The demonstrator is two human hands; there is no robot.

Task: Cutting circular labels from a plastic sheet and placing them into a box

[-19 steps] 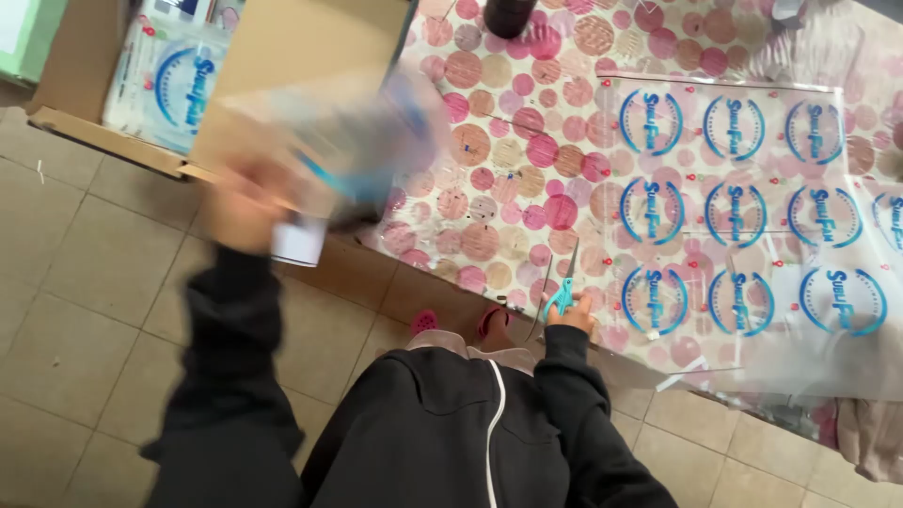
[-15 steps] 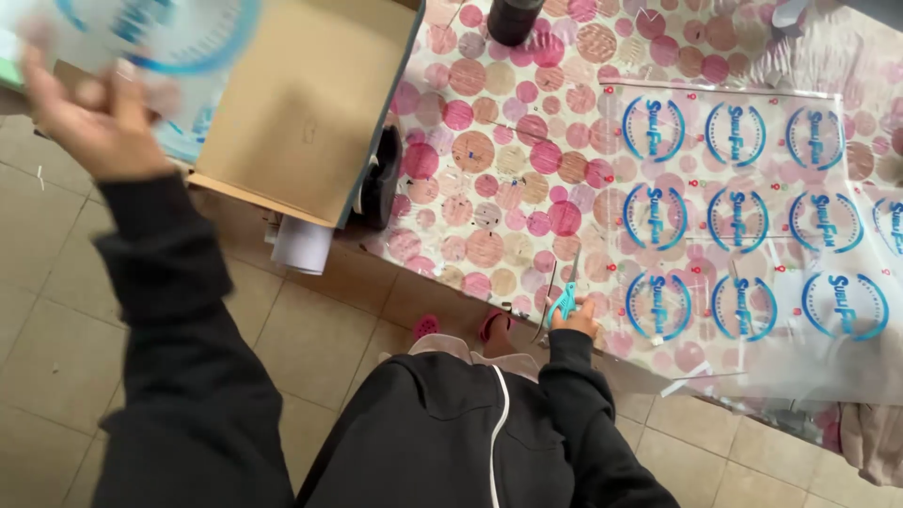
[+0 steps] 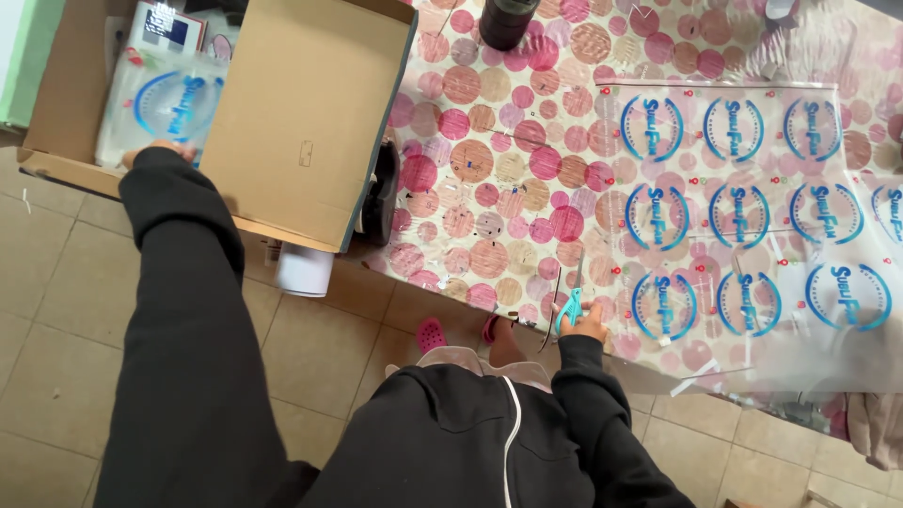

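Head view, change since the earlier frames: the left hand (image 3: 158, 150), half a second ago raised high with a clear printed bag, is now down at the near edge of the cardboard box (image 3: 282, 122); the bag lies inside the box. The right hand has not shifted from the table edge.

Item 1, left hand. Mostly hidden by the black sleeve (image 3: 183, 310); only the knuckles show, at the box rim. Whether the fingers are closed on the bag, merely touching it or free cannot be told.

Item 2, clear plastic bag (image 3: 165, 103), blue ring print. Lies in the left part of the box, just beyond the left fingertips, with a small dark-and-white carton (image 3: 169, 26) farther on. Judged light, limp and slick; it will sag and slide, so a pinch at an edge or corner should hold better than a flat palm.

Item 3, right hand (image 3: 585, 325). Fingers curled shut through the handles of blue scissors (image 3: 568, 310), the blades pointing away from the body, at the near edge of the table.

Item 4, clear printed sheet (image 3: 743, 216), rows of blue rings, lying flat on the dotted pink tablecloth (image 3: 489, 160) just beyond and to the right of the right fingers. Judged thin, floppy, easily creased.

Item 5, surroundings. Dark round container (image 3: 508, 19) at the far table edge; white cylinder (image 3: 304, 271) below the box; pink shoe (image 3: 431, 334) on the tiled floor.
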